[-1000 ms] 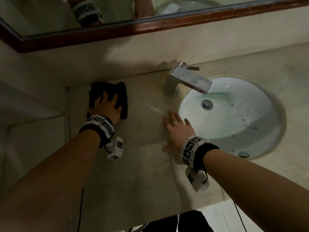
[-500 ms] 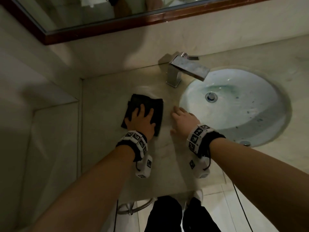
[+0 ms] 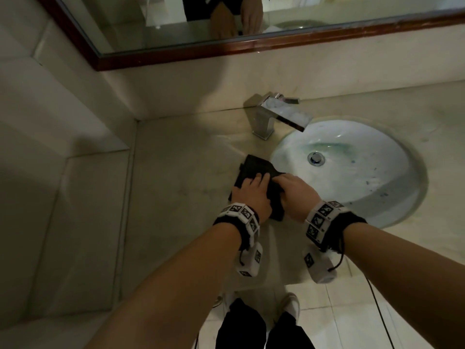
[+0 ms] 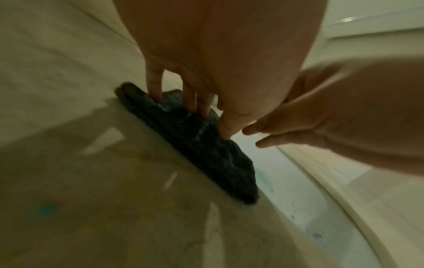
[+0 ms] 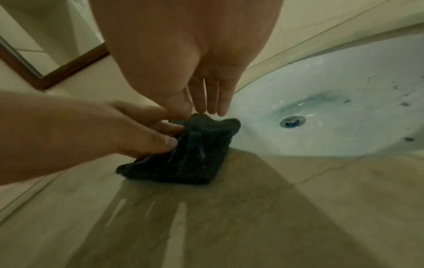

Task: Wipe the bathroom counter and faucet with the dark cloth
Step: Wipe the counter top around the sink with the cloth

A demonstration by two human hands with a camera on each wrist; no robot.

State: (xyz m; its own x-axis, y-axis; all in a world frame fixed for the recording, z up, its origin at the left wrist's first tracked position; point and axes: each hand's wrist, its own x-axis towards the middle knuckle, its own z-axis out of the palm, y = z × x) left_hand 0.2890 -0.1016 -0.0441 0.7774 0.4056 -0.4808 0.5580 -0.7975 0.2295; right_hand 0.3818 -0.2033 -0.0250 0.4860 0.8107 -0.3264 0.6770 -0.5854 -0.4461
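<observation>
The dark cloth lies bunched on the beige counter, right at the left rim of the basin. My left hand grips its left side, thumb and fingers curled on the fabric. Coming in from the right, my right hand has straight fingers whose tips touch the raised top of the cloth. In the left wrist view my left hand's fingers dig into the cloth. The chrome faucet stands behind the cloth, untouched.
A wood-framed mirror runs along the back wall above the counter. A side wall closes off the counter's left end. The white basin has a metal drain and blue-green stains. The counter's front edge is near my wrists, tiled floor below.
My left hand slid the cloth from the back left corner rightward to the basin rim. My right hand left its flat rest on the counter and reached the cloth.
</observation>
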